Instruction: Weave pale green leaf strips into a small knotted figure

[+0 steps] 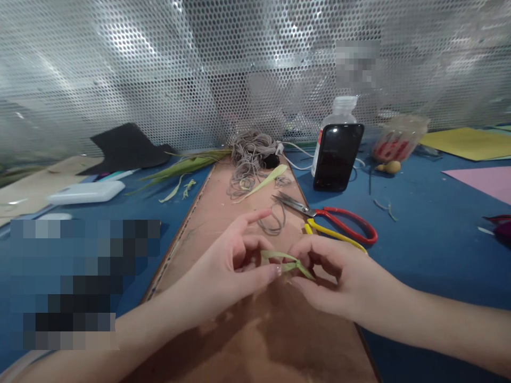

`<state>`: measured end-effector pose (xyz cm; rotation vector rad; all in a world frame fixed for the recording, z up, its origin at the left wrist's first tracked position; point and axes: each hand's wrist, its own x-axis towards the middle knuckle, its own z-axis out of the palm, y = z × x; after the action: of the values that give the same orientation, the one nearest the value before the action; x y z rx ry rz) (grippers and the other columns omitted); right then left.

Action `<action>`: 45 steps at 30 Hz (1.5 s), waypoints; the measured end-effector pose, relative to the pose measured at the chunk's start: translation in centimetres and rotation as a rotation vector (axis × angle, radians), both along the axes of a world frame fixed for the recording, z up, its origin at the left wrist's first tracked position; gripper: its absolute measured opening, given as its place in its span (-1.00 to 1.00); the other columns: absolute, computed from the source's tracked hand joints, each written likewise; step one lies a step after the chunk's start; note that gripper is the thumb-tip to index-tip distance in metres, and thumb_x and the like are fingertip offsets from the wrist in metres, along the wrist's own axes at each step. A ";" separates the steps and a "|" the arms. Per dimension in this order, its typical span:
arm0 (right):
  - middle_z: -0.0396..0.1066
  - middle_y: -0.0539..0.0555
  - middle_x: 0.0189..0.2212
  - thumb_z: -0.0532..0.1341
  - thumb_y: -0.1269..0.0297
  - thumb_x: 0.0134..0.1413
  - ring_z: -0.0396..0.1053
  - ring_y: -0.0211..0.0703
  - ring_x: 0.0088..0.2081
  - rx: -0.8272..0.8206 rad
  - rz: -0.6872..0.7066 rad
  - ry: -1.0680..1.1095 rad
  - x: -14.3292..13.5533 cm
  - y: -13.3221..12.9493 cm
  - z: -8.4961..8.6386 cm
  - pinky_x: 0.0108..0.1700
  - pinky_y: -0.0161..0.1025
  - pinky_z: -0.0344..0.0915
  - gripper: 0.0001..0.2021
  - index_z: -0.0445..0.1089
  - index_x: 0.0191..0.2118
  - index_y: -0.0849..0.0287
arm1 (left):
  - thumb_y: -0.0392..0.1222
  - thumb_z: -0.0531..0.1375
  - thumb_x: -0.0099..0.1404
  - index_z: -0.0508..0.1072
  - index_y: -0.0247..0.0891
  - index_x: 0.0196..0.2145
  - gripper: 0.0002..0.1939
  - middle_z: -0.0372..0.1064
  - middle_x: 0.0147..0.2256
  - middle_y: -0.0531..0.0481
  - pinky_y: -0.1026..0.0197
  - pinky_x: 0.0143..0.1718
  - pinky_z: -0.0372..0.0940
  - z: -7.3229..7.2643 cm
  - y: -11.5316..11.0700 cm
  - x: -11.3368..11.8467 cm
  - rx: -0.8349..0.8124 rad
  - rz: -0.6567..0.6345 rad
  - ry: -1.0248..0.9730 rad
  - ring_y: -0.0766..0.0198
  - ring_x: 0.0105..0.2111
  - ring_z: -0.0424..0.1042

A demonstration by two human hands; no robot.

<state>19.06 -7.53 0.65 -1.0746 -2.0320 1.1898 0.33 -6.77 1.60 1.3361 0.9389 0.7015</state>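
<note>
Between my two hands is a green leaf strip (297, 264), looped and crossed over itself. My left hand (243, 260) pinches its left end between thumb and fingers, with the index finger stretched out. On the other side my right hand (331, 271) holds the right part near the crossing, fingers curled around it. Part of the strip is hidden by the fingertips. Just beyond my right hand lie red-handled scissors (351, 226) and a yellow-handled tool (335, 234), whose front end is mostly hidden. A loop of grey cord (275, 221) rests ahead of my left hand.
A brown board (191, 234) runs down the blue table (431, 255). At its far end sit a tangle of grey cord (255, 149) and a pale leaf piece (265, 181). A phone (338, 158) leans on a bottle (344, 106). A perforated metal screen (159, 69) stands behind.
</note>
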 end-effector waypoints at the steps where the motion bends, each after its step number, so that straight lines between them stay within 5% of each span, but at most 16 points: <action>1: 0.13 -0.10 -0.57 0.12 0.45 -0.03 0.06 -0.43 -0.56 0.009 0.004 0.001 0.0 0.0 0.0 -0.55 -0.47 0.08 -0.95 0.21 -0.39 0.19 | -0.32 0.17 0.13 -0.07 -0.12 0.12 -0.33 0.27 -0.40 0.08 0.29 -0.38 0.19 0.0 0.0 0.0 0.000 0.000 -0.006 0.29 -0.35 0.31; 11: 0.06 -0.13 -0.65 0.11 0.50 -0.07 -0.02 -0.45 -0.63 0.136 -0.020 -0.007 0.0 -0.3 0.8 -0.64 -0.47 -0.02 -0.92 0.20 -0.47 0.21 | -0.33 0.17 0.13 -0.08 -0.08 0.12 -0.33 0.27 -0.44 0.13 0.40 -0.60 0.06 0.2 -0.1 0.1 -0.015 -0.036 0.051 0.47 -0.59 0.16; 36: 0.22 -0.10 -0.60 0.12 0.47 -0.03 0.11 -0.43 -0.61 0.297 -0.085 -0.048 0.3 0.1 0.5 -0.60 -0.47 0.08 -0.94 0.25 -0.44 0.19 | -0.32 0.17 0.13 0.03 -0.11 0.07 -0.41 0.25 -0.45 0.13 0.38 -0.52 0.06 0.1 0.0 -0.2 0.009 -0.026 0.016 0.42 -0.52 0.16; 42: 0.32 -0.01 -0.50 0.13 0.46 0.02 0.23 -0.35 -0.47 0.508 0.003 -0.144 0.5 0.4 -0.4 -0.43 -0.41 0.19 -0.95 0.31 -0.38 0.21 | -0.12 0.15 0.17 0.26 -0.22 -0.25 -0.79 0.28 -0.43 0.08 0.35 -0.49 0.12 -0.2 -0.1 -0.2 0.050 -0.030 0.161 0.38 -0.48 0.23; 45: 0.32 0.02 -0.48 0.13 0.45 0.05 0.25 -0.29 -0.41 0.669 0.058 -0.179 0.5 0.6 -0.7 -0.32 -0.34 0.21 -0.96 0.31 -0.38 0.23 | -0.04 0.12 0.19 0.27 -0.25 -0.41 -0.78 0.28 -0.51 0.10 0.36 -0.53 0.11 -0.5 -0.3 0.1 0.039 -0.060 0.194 0.41 -0.54 0.22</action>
<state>19.60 -6.94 -0.06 -0.8015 -2.3530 0.3727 0.45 -7.07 1.13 1.4798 1.0394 0.5536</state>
